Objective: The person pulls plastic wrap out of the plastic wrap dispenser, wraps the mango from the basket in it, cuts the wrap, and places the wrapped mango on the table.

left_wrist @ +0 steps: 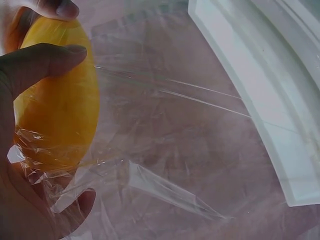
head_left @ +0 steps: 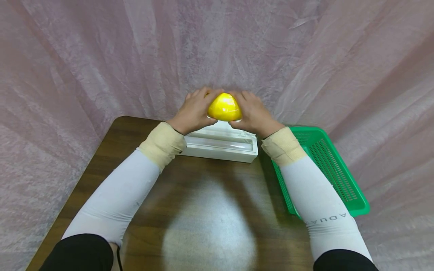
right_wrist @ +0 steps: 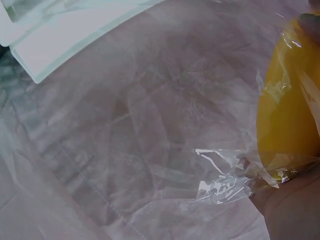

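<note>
A smooth, rounded yellow object (head_left: pixel 224 108) with cling film over it is held up between both hands, above the far edge of the table. My left hand (head_left: pixel 196 109) grips its left side, the thumb lying across it in the left wrist view. From the other side my right hand (head_left: pixel 252 113) grips it, mostly cut off at the right wrist view's edge. Loose cling film (left_wrist: pixel 165 190) bunches around the fingers and stretches toward a white cling film dispenser (head_left: pixel 217 153). The dispenser's lid stands raised, and a clear roll (head_left: pixel 220 143) lies inside.
A green plastic basket (head_left: pixel 333 173) with slotted walls stands to the right, partly behind the right forearm. The brown wooden table (head_left: pixel 203 210) extends toward me. A pink curtain (head_left: pixel 101 56) hangs behind and around the table.
</note>
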